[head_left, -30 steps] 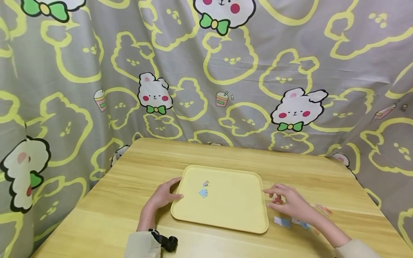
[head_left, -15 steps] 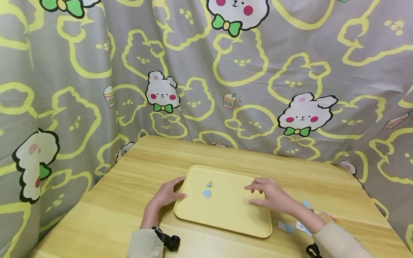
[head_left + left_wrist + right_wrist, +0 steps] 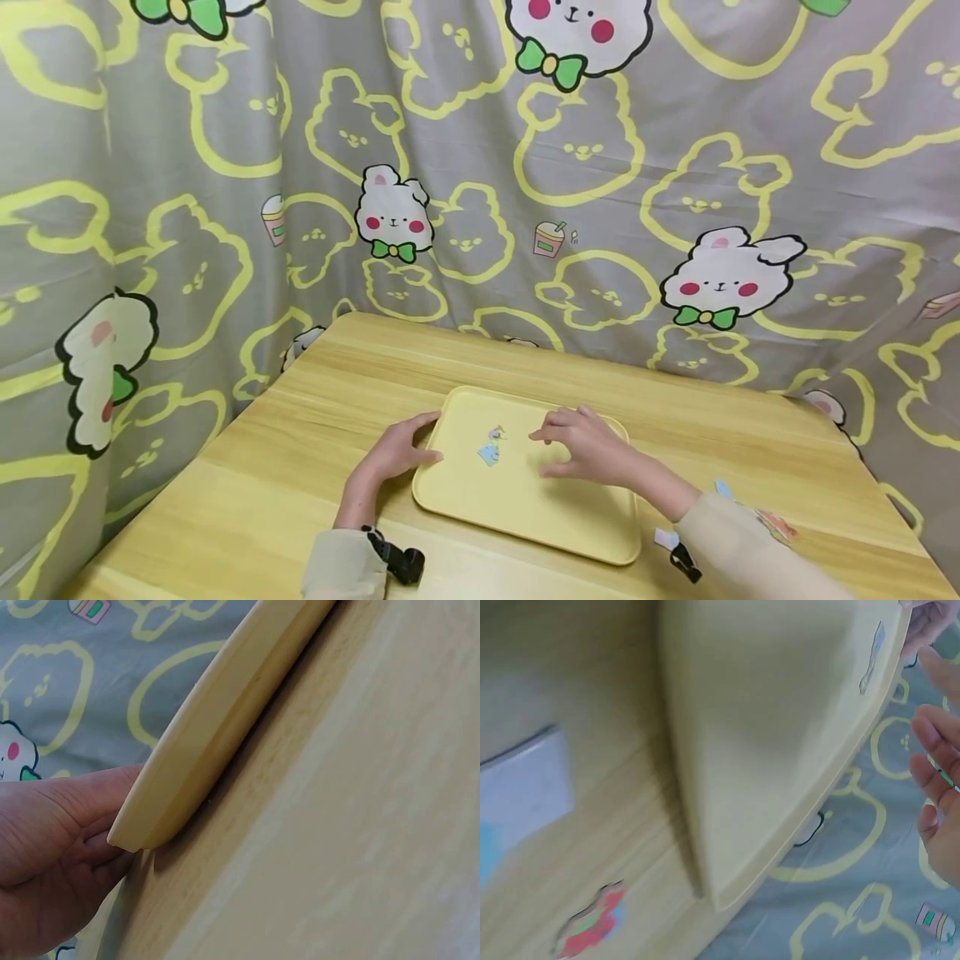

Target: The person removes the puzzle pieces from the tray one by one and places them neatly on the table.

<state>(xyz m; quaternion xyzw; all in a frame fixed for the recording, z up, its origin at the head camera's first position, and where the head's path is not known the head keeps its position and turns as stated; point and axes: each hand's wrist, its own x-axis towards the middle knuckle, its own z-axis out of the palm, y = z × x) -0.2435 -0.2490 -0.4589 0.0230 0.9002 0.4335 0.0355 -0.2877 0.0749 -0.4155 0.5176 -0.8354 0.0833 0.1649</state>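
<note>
A pale yellow tray (image 3: 525,517) lies on the wooden table. My left hand (image 3: 390,454) grips its left edge; in the left wrist view the thumb (image 3: 97,791) lies along the rim and the other fingers are partly hidden below. On the tray's left half sit a light-blue paper cutout (image 3: 489,453) and a smaller multicoloured one (image 3: 495,434) just behind it. Above the tray's right half hovers my right hand (image 3: 588,450), fingers loosely bent, nothing visible between them. The right wrist view shows these right-hand fingers (image 3: 937,742) apart from the tray.
Right of the tray, several cutouts lie on the table: a white-and-blue piece (image 3: 664,538), an orange one (image 3: 776,525) and a blue one (image 3: 722,488), partly covered by the right sleeve. A red-and-green cutout (image 3: 592,922) shows in the right wrist view. A patterned curtain (image 3: 465,125) surrounds the table.
My right hand has moved left from beside the tray's right edge to over its surface. The left hand keeps its hold. The head view has shifted slightly.
</note>
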